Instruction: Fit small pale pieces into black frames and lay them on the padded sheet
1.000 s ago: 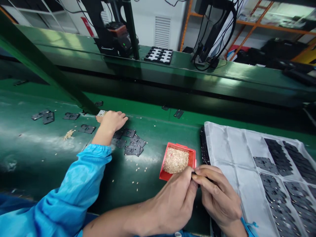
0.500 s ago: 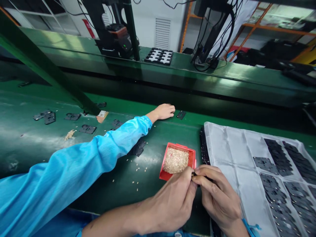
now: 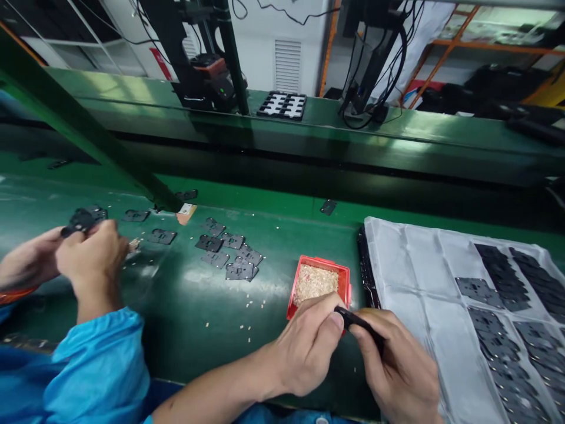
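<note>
Between my two hands is a thin black plate-like part [image 3: 359, 325], seen nearly edge-on. My left hand [image 3: 309, 341] pinches its near-left end with thumb and fingers. My right hand [image 3: 392, 359] grips the other end, partly covering it. Just behind my left hand stands a small red bin [image 3: 292, 303] full of tiny pale chips [image 3: 315, 282]. To the right of my right hand lies a white compartmented tray [image 3: 392, 247], with rows of flat black parts [image 3: 497, 347] in its right-hand cells.
Loose black plates [image 3: 239, 271] lie on the green bench [image 3: 198, 365], with pale chips scattered near them. At the left, a co-worker's hands [image 3: 90, 253] hold a black part. A slanted green post [image 3: 110, 147] meets the bench; one plate [image 3: 328, 206] lies farther back.
The co-worker's arm has drawn back left from the middle of the bench, uncovering several plates. In my hands, the black part has turned and more of it shows.
</note>
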`<state>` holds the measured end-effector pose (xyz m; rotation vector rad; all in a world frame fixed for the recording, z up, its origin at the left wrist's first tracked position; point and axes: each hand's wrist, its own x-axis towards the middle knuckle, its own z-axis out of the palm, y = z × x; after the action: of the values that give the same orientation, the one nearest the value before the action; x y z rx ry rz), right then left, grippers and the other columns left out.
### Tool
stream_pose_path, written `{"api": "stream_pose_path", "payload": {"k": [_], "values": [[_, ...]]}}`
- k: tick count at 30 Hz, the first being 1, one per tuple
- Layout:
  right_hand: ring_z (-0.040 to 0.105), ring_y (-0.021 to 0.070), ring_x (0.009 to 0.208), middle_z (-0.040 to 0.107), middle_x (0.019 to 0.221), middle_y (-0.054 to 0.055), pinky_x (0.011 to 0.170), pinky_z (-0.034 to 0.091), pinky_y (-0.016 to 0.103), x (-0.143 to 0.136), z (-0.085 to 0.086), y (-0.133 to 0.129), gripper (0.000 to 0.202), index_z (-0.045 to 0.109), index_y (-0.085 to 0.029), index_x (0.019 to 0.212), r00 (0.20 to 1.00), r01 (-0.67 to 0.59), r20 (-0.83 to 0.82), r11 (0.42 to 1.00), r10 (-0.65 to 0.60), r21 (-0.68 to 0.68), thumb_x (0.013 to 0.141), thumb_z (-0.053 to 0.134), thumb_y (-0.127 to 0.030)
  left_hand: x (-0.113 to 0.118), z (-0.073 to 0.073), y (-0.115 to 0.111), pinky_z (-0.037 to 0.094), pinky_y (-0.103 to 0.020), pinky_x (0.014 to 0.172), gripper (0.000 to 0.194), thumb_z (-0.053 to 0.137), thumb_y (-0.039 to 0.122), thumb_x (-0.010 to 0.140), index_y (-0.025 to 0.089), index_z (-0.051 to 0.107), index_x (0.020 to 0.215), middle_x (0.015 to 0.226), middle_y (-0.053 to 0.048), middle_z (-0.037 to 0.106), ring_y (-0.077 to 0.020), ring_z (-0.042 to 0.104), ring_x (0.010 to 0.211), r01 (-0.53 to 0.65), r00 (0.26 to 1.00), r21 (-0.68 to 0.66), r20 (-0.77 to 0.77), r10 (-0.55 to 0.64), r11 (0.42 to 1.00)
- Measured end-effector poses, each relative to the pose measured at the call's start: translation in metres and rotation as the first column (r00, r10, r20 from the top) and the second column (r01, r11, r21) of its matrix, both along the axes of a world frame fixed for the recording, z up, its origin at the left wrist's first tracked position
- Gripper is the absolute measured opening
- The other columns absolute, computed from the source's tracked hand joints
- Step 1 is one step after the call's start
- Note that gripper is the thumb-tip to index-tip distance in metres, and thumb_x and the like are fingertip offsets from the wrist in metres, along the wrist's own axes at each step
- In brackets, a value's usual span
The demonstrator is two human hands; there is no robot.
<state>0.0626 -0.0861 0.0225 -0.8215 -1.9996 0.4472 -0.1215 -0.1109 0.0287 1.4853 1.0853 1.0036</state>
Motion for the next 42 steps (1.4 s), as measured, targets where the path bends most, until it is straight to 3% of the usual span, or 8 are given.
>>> {"api": "stream_pose_path", "payload": {"k": [6, 17, 25, 29, 32, 35, 37, 42], "values": [[0.076, 0.0167, 0.089, 0.076, 0.099, 0.007, 0.08, 0.064, 0.025, 0.002, 0.003, -0.002, 0.031, 0.07, -0.017, 0.118, 0.996, -0.075, 0.049, 0.997, 0.076, -0.028, 0.095, 0.065, 0.003, 0.006, -0.01, -0.001, 0.034, -0.032, 0.073, 0.031, 0.03, 0.03, 0.111, 0.021, 0.043, 0.085, 0.075, 0.002, 0.044, -0.0154, 0.043, 0.069, -0.075, 0.996, 0.075, 0.044, 0.072, 0.994], [0.072, 0.0126, 0.081, 0.072, 0.092, 0.004, 0.075, 0.06, 0.019, -0.004, 0.005, 0.004, 0.022, 0.07, -0.018, 0.111, 0.997, -0.072, -0.015, 0.992, 0.071, -0.105, 0.098, 0.064, -0.002, 0.009, -0.012, 0.007, 0.031, -0.031, 0.068, 0.036, 0.032, 0.028, 0.11, 0.021, 0.04, 0.075, 0.069, 0.004, 0.042, -0.0136, 0.041, 0.063, -0.119, 0.99, 0.018, 0.08, 0.118, 0.993], [0.07, 0.0109, 0.079, 0.071, 0.092, 0.001, 0.073, 0.057, 0.018, -0.002, 0.0, 0.008, 0.016, 0.07, -0.02, 0.109, 0.997, -0.074, -0.015, 0.98, 0.073, -0.184, 0.101, 0.064, -0.008, 0.007, -0.013, 0.009, 0.031, -0.031, 0.065, 0.029, 0.032, 0.023, 0.106, 0.023, 0.036, 0.076, 0.069, 0.004, 0.039, -0.0137, 0.039, 0.063, -0.116, 0.993, -0.038, 0.026, 0.117, 0.992], [0.069, 0.0109, 0.079, 0.07, 0.091, 0.0, 0.072, 0.055, 0.018, -0.001, 0.001, 0.014, 0.013, 0.07, -0.023, 0.107, 0.997, -0.069, -0.036, 0.959, 0.061, -0.277, 0.103, 0.063, -0.012, -0.004, -0.017, 0.009, 0.034, -0.029, 0.065, 0.023, 0.035, 0.016, 0.1, 0.023, 0.038, 0.079, 0.07, 0.004, 0.041, -0.0138, 0.04, 0.064, -0.033, 0.999, -0.038, 0.005, 0.034, 0.999], [0.07, 0.0122, 0.086, 0.07, 0.096, 0.001, 0.076, 0.056, 0.019, 0.002, 0.004, 0.019, 0.012, 0.069, -0.025, 0.109, 0.999, -0.021, -0.04, 0.928, 0.007, -0.372, 0.105, 0.062, -0.017, -0.017, -0.026, 0.012, 0.04, -0.029, 0.069, 0.019, 0.037, 0.011, 0.097, 0.021, 0.05, 0.089, 0.074, 0.002, 0.052, -0.015, 0.049, 0.068, -0.071, 0.987, -0.016, -0.146, 0.068, 0.997], [0.073, 0.0154, 0.102, 0.073, 0.11, 0.003, 0.088, 0.058, 0.022, 0.006, 0.005, 0.02, 0.019, 0.068, -0.028, 0.122, 0.999, -0.018, -0.039, 0.893, 0.001, -0.449, 0.108, 0.058, -0.022, -0.028, -0.032, 0.017, 0.045, -0.035, 0.083, 0.025, 0.037, 0.012, 0.103, 0.019, 0.061, 0.104, 0.094, -0.005, 0.069, -0.02, 0.062, 0.085, -0.18, 0.896, 0.11, -0.392, 0.209, 0.977], [0.073, 0.0167, 0.11, 0.074, 0.12, 0.004, 0.094, 0.058, 0.024, 0.006, 0.003, 0.02, 0.025, 0.066, -0.03, 0.131, 0.999, -0.009, -0.042, 0.876, -0.014, -0.482, 0.108, 0.056, -0.025, -0.034, -0.028, 0.018, 0.046, -0.041, 0.092, 0.03, 0.036, 0.017, 0.108, 0.021, 0.065, 0.116, 0.11, -0.008, 0.074, -0.0241, 0.066, 0.098, -0.144, 0.854, 0.144, -0.481, 0.197, 0.979], [0.078, 0.016, 0.096, 0.079, 0.116, 0.004, 0.086, 0.062, 0.024, 0.0, -0.003, 0.017, 0.029, 0.063, -0.031, 0.135, 0.988, -0.002, -0.133, 0.841, -0.083, -0.541, 0.106, 0.061, -0.027, -0.037, -0.007, 0.015, 0.048, -0.039, 0.103, 0.034, 0.052, 0.034, 0.109, 0.026, 0.057, 0.142, 0.134, -0.008, 0.072, -0.0252, 0.065, 0.12, -0.044, 0.95, -0.026, -0.31, 0.034, 0.999]]}}
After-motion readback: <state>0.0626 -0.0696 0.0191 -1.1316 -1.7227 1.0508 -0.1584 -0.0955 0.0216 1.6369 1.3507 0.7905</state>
